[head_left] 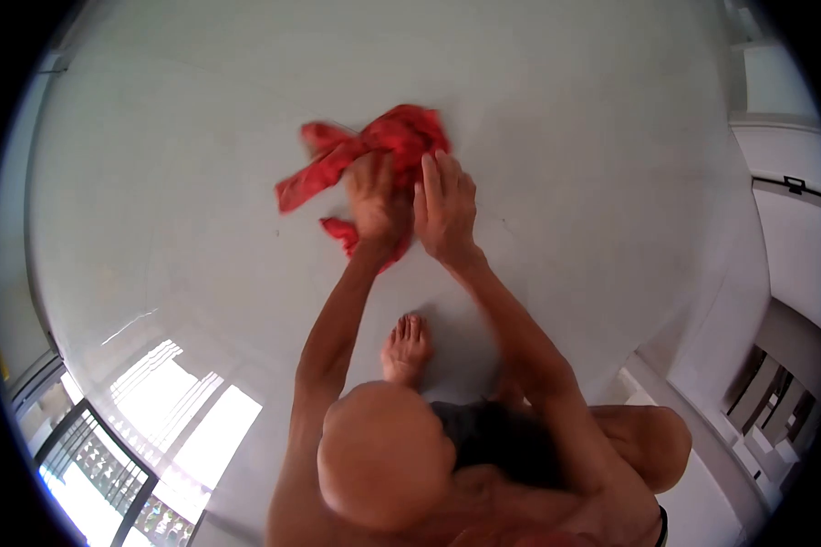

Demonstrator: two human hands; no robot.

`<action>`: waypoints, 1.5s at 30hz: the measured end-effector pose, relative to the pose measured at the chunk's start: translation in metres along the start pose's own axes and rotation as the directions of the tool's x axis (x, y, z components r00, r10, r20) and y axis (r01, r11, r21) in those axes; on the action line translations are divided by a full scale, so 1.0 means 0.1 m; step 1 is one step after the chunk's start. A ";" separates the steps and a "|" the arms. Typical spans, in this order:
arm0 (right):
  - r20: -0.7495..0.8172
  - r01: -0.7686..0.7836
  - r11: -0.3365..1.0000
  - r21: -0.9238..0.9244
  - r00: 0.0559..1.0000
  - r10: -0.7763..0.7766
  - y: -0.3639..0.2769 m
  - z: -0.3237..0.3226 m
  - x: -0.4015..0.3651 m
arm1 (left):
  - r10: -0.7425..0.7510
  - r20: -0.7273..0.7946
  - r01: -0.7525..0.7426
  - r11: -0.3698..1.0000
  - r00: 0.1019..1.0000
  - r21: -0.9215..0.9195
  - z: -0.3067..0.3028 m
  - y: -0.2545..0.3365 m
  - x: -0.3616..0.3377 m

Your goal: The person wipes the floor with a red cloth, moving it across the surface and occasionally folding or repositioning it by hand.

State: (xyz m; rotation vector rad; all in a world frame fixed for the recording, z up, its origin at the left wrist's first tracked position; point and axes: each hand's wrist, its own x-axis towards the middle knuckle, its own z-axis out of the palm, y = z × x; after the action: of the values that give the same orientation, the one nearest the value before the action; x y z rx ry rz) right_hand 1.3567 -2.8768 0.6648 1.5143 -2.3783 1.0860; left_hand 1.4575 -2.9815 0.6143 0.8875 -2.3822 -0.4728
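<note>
A crumpled red cloth point(401, 132) lies bunched on the pale, glossy floor in front of me, one strip reaching out to the left and a loose end trailing below my wrist. My left hand point(376, 196) presses down on its middle, fingers bent into the fabric and slightly smeared by motion. Beside it, my right hand point(445, 205) touches the cloth's right edge. Its fingers look stretched out and lie over the fabric, with the thumb side toward my left hand. The cloth under both palms is hidden.
My bare foot point(406, 349) stands on the floor point(593, 182) just below the hands, and my bent knee point(388, 456) is close to the camera. White furniture point(789, 237) lines the right side. A glass door or window point(96, 474) is at lower left, its light reflected on the floor.
</note>
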 end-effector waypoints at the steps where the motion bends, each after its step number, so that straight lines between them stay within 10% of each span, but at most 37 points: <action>1: -0.027 -0.016 1.000 0.020 1.000 0.016 0.05 -0.02 0.05 | 0.040 0.151 -0.036 0.999 0.988 -0.034 0.02 0.26 0.06; 3: -0.074 -0.079 0.996 -0.049 0.994 0.075 0.18 -0.05 0.09 | 0.246 0.487 -0.302 0.953 0.838 0.038 0.34 0.69 0.16; 7: -0.267 -0.357 0.914 -0.195 0.916 0.300 0.71 -0.30 -0.21 | 0.551 0.296 -0.503 0.834 0.780 -0.226 0.77 1.37 0.24; 8: -0.298 -0.388 0.913 -0.127 0.893 0.338 0.84 -0.46 -0.28 | 0.431 0.101 -0.336 0.811 0.897 -0.479 1.26 1.29 -0.04; 12: -0.439 -0.555 0.828 -0.077 0.765 0.471 1.03 -0.50 -0.43 | 0.612 0.156 -0.478 0.730 0.775 -0.489 1.09 1.48 0.30; 16: -0.296 -0.554 0.832 -0.011 0.797 0.527 1.22 -0.26 0.01 | 0.545 0.239 -0.450 0.819 0.804 -0.356 1.22 1.25 0.68; 21: -0.094 -0.179 0.973 -0.143 0.982 0.167 0.95 0.36 0.69 | 0.321 0.107 -0.303 0.940 0.941 -0.156 0.78 0.53 1.00; 24: -0.018 -0.015 1.000 -0.005 1.000 0.015 0.51 0.66 1.03 | 0.167 0.278 -0.174 0.985 0.946 0.000 0.41 -0.01 1.19; 29: 0.242 0.212 0.977 -0.027 0.950 -0.199 -0.11 0.99 0.97 | 0.151 -0.080 -0.145 0.987 0.985 0.073 -0.03 -1.29 1.12; 35: 0.261 -0.035 0.999 -0.011 0.965 0.036 0.17 0.56 0.37 | -0.125 -0.240 0.164 0.975 0.963 0.152 -0.12 -1.50 0.95; 42: -0.325 -0.340 0.905 -0.255 0.912 0.250 1.39 -0.31 -0.43 | 0.226 -0.055 -0.233 0.943 0.973 -0.238 0.68 0.54 0.73; 45: -0.413 -0.608 0.595 -0.526 0.794 0.446 2.03 -0.75 -1.03 | 0.371 0.174 -0.281 0.875 0.912 -0.394 1.08 1.21 0.67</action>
State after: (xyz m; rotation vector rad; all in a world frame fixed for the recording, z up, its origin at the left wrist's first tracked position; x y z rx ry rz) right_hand 1.2194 -2.7044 0.5711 0.4052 -2.6649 0.3621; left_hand 1.2909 -2.9257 0.6132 0.2590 -2.4800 -0.8877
